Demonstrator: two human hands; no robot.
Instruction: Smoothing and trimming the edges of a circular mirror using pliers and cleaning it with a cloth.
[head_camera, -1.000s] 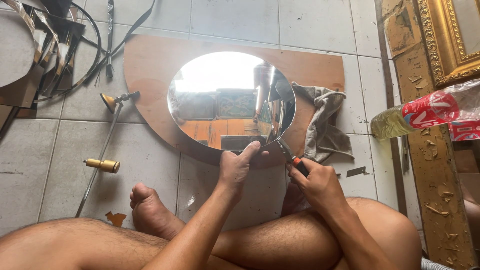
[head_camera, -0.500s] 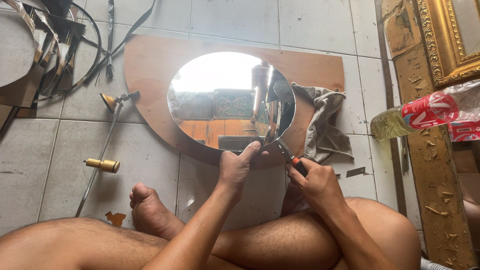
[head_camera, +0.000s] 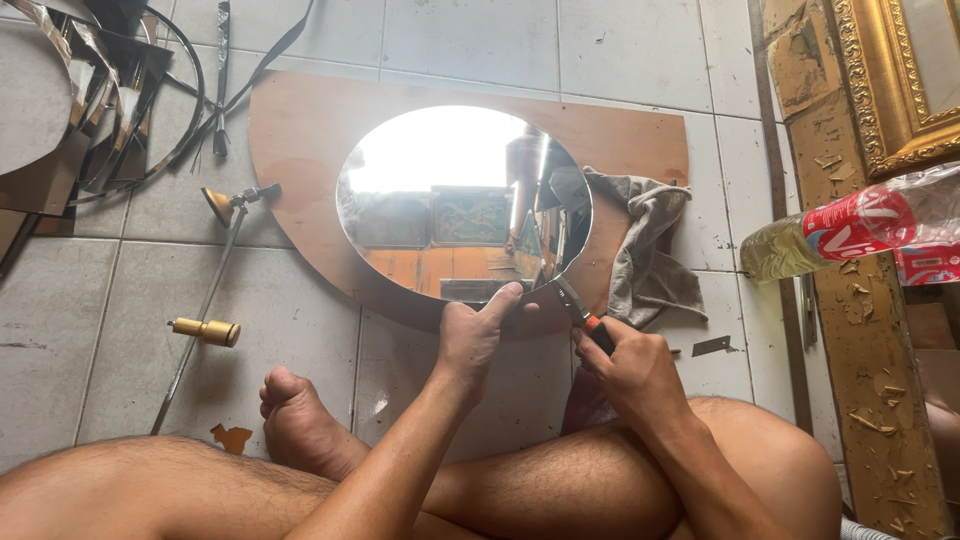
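Left hand (head_camera: 475, 335) pinching near rim of oval mirror (head_camera: 450, 200); right hand (head_camera: 630, 370) closed round pliers (head_camera: 578, 312), tips at same rim; mirror flat on brown board (head_camera: 300, 130) on tiled floor (head_camera: 90, 290); grey rag (head_camera: 650, 240) just right; bottle (head_camera: 840, 232) of yellowish liquid beyond; brass-handled rod (head_camera: 205, 300) left; metal strips (head_camera: 100, 90) top left.

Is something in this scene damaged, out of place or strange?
Yes. A plastic bottle of yellowish liquid lies on its side at the right. Beside it, the upright wooden board is flaking, with chips on its surface. A grey rag lies crumpled on the brown board beside the oval mirror.
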